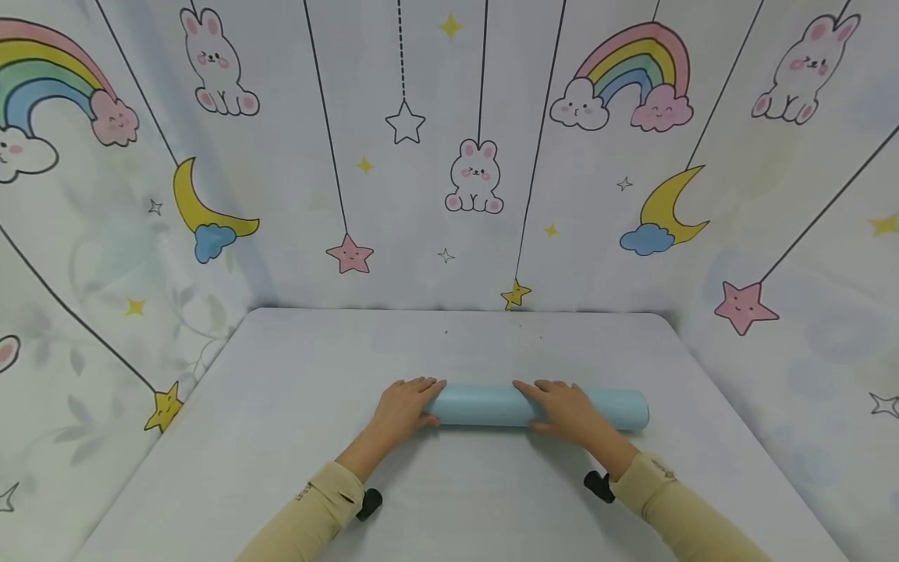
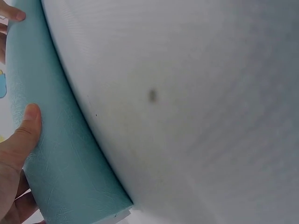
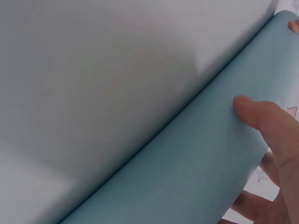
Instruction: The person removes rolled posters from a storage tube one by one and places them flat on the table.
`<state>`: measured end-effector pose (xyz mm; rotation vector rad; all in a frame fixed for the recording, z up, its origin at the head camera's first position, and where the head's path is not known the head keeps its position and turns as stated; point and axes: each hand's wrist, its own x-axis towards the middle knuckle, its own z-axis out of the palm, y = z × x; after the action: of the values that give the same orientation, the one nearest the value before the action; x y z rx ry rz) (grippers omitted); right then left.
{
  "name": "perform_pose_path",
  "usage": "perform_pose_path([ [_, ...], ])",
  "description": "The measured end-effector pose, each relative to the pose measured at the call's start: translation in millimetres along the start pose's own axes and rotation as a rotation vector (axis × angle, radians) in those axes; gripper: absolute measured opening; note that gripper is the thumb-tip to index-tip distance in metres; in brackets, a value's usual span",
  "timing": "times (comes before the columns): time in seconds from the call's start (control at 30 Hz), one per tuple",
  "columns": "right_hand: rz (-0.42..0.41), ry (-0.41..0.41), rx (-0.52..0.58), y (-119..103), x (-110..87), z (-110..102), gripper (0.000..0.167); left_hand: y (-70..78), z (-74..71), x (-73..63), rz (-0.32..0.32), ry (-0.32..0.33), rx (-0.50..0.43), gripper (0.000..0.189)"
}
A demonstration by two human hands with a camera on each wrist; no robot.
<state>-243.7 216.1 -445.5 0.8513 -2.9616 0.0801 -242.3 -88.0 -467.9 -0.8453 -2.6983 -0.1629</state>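
A light blue rolled-up mat (image 1: 477, 406) lies crosswise on the white table. My left hand (image 1: 406, 407) grips it at its left end, thumb on the near side and fingers over the top. Farther right along the mat, my right hand (image 1: 567, 410) holds it the same way, with the right end sticking out beyond the hand. In the left wrist view, the left thumb (image 2: 29, 126) lies against the finely creased surface. The right wrist view shows the right thumb (image 3: 252, 109) on the smooth side, the other fingers partly hidden behind the roll.
The white table (image 1: 295, 351) reaches back to a cloth backdrop (image 1: 421, 195) printed with rabbits, stars, moons and rainbows, which also rises along both sides. Small black pieces (image 1: 368, 503) show at the cuffs of both sleeves. A few dark specks dot the far tabletop.
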Motion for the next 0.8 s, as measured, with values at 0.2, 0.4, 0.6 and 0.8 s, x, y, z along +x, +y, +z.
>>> perform_pose_path([
  [0.2,0.001,-0.024,-0.001,-9,7.7,2,0.069,-0.4,1.2,0.3,-0.001,-0.002,0.004,0.066],
  [0.4,-0.05,0.014,0.031,-15,12.3,4,0.07,0.5,0.7,0.3,-0.011,-0.018,-0.008,0.066],
  [0.6,-0.081,0.042,-0.01,-19,16.0,5,0.073,1.5,-0.1,0.1,0.0,-0.016,0.015,0.067],
  [0.8,-0.026,-0.011,-0.026,-18,21.7,8,0.073,1.7,-1.3,-0.2,-0.01,-0.012,0.007,0.067],
])
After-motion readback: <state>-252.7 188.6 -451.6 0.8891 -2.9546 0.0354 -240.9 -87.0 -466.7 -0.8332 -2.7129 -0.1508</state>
